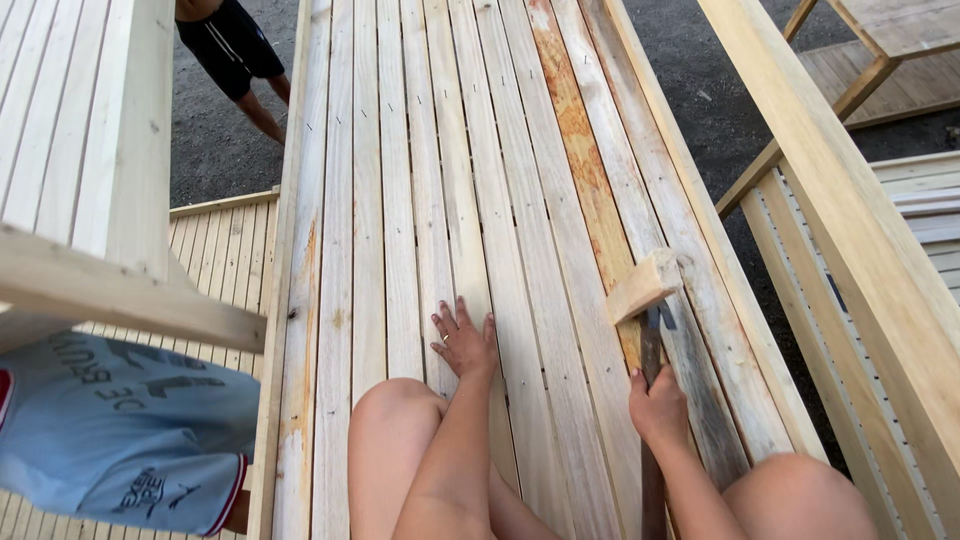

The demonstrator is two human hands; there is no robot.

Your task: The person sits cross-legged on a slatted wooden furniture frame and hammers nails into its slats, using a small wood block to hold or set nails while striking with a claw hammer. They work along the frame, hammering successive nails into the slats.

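At the lower left of the frame a second person's light blue printed garment [120, 430] sat beside the work, below pale timber framing bars [120, 290]. At the top left another person's legs in dark shorts [235, 50] stood on the dark gravel ground [215, 140], clear of the panel.

Through the middle ran the long panel of pale, nailed softwood slats [400, 200], reaching from the bottom edge to the top, with one orange-stained slat [580, 150] right of centre. The person knelt on it, bare knees at the bottom edge, probably to keep their weight over the boards.

The left hand [463, 340] lay flat, fingers spread wide, palm pressed on the slats just below centre and holding nothing; it looked like a brace for balance or to steady the boards.

To the right, the right hand [658, 410] was wrapped tightly round the dark handle of a hammer [652, 345], whose head was lying against a short pale wooden block [642, 285] standing tilted on the slats, near the lower end of the stained slat. The block seemed to take the blows in place of the slats.

At the far right a broad pale plank [850, 220] crossed diagonally above more framing.
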